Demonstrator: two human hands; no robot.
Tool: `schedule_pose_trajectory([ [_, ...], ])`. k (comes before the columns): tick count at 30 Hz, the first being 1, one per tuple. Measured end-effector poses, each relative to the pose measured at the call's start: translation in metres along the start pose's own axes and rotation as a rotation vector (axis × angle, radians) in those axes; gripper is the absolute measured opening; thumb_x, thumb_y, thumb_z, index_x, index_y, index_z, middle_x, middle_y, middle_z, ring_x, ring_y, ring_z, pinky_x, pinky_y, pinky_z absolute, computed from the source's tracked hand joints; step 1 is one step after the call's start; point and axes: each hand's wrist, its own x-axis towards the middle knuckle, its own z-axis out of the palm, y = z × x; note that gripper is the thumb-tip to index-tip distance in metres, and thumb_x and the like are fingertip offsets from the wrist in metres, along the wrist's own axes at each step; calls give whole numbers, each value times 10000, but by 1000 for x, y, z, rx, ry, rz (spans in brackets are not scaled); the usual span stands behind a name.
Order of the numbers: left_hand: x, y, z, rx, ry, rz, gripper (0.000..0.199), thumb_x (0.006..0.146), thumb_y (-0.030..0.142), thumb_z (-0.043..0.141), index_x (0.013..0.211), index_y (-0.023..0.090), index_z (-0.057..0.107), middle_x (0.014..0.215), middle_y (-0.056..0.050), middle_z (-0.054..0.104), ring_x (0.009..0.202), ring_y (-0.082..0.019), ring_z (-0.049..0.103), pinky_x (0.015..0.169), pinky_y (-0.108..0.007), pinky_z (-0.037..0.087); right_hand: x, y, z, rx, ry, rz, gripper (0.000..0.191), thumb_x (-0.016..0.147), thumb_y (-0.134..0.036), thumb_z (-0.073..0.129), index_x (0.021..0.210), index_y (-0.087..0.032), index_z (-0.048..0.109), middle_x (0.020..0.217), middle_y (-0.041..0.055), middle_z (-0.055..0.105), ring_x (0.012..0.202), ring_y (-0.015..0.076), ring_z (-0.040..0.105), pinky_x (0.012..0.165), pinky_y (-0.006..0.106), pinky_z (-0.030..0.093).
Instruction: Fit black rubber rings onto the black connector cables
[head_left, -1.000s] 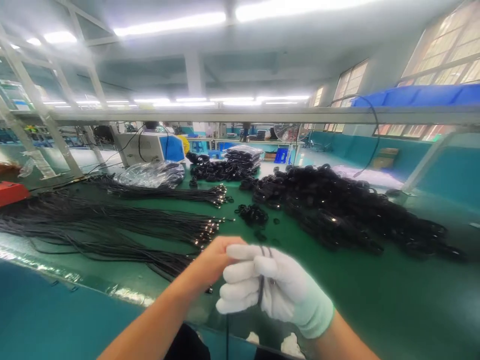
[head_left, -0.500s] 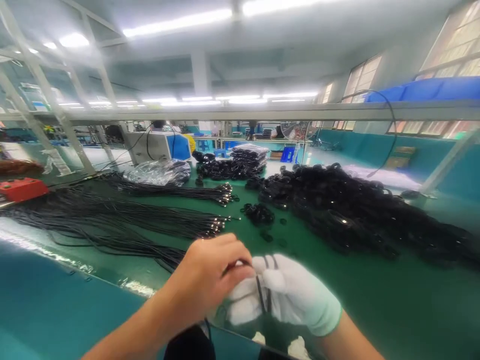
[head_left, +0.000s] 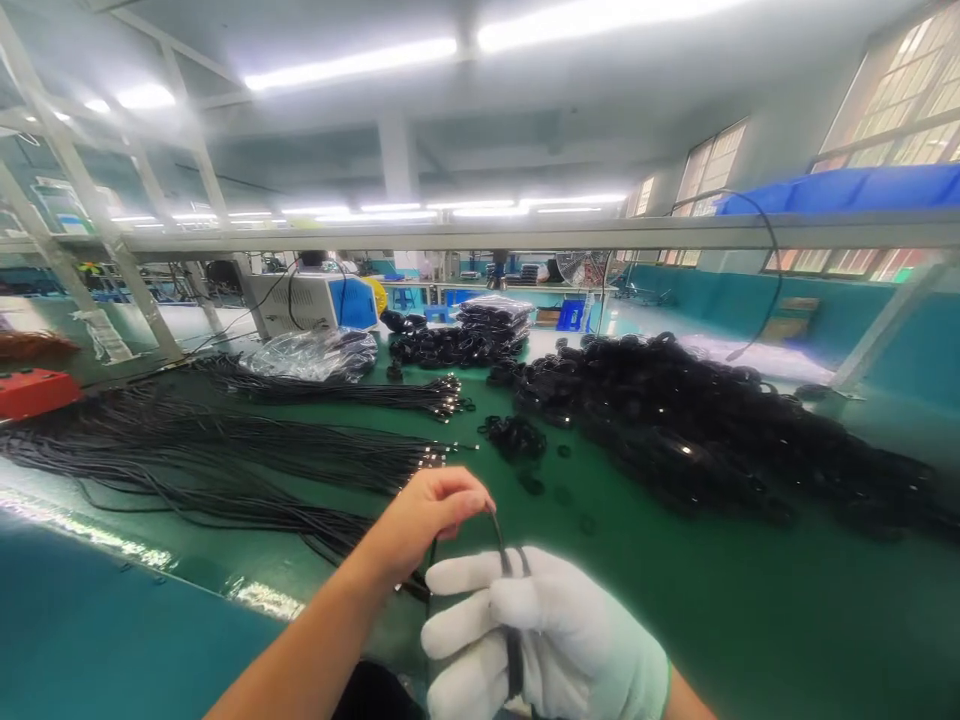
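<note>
My bare left hand (head_left: 429,515) pinches the upper end of a thin black cable (head_left: 497,535) between thumb and fingers. Below it, my right hand (head_left: 559,625) wears a white glove with a pale green cuff and is closed round folded strands of the cable, thumb across them. Dark loops cross the gloved fingers; their kind is unclear. To the left, long black cables (head_left: 285,440) lie spread in a bundle, metal plugs towards the middle. Another cable bundle (head_left: 352,390) lies behind it. A small heap of black rings (head_left: 514,438) sits ahead of my hands.
A big pile of coiled black cables (head_left: 675,420) covers the right of the green table (head_left: 720,590). Clear plastic bags (head_left: 311,355), a white-and-blue machine (head_left: 315,300) and a red box (head_left: 36,393) stand left. A shelf beam (head_left: 480,236) crosses above, with uprights at both sides.
My left hand has moved up and slightly left, drawing the cable end away from the glove. My right hand has turned, its gloved fingers now more spread around the strands.
</note>
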Motion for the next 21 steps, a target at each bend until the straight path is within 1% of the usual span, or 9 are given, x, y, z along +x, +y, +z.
schedule_pose_trajectory([
  [3,0,0,5,67,-28,-43,291,740,411,643,700,123,646,555,36,447,481,-61,315,444,-189,218,0,-7,2,29,28,-83,271,786,-222,663,1004,-122,538,681,-39,480,652,148,615,696,341,476],
  [5,-8,-19,16,51,-47,-115,330,779,453,573,651,150,597,527,39,412,466,-78,319,440,-206,260,-3,-16,2,58,62,-190,205,777,-200,675,915,-131,540,662,-47,477,578,94,544,645,291,451],
  [7,-23,-45,28,119,-25,-151,368,840,479,458,671,175,577,490,48,366,432,-93,312,427,-220,282,-7,-28,-2,39,119,-309,200,759,-214,699,859,-145,540,657,-44,503,571,91,521,643,298,451],
  [9,-43,-64,39,345,47,-76,373,895,449,364,794,187,611,534,24,453,475,-119,415,472,-227,343,-12,-39,-7,-34,210,-403,232,752,-242,709,909,-160,559,716,-16,572,632,128,570,708,362,471],
  [11,-61,-67,47,639,82,79,328,923,371,336,929,201,617,718,-29,600,635,-153,554,577,-236,407,-14,-45,-12,-102,313,-450,273,756,-261,705,976,-170,571,796,12,624,693,160,615,784,424,469],
  [13,-72,-54,51,896,60,221,288,922,283,337,933,204,614,824,-53,641,702,-164,600,610,-234,419,-14,-45,-17,-156,409,-451,320,755,-276,706,1027,-175,573,873,41,654,742,182,641,837,459,454],
  [16,-68,-20,47,1097,44,336,275,907,206,364,820,192,625,721,-37,620,598,-140,572,550,-221,394,-12,-33,-23,-235,465,-373,379,747,-272,715,1077,-151,574,947,92,667,836,208,653,876,447,439],
  [18,-55,1,38,1058,58,347,185,876,222,478,790,193,639,722,-17,615,612,-125,559,572,-207,397,-11,-21,-27,-264,374,-245,374,760,-277,702,1073,-111,582,945,125,662,853,220,651,853,432,449],
  [21,-29,19,18,799,-9,279,42,740,224,684,743,190,660,741,17,610,673,-107,556,620,-182,406,-11,-5,-32,-201,166,-42,399,758,-335,692,1030,-64,585,862,127,643,757,218,649,771,438,475],
])
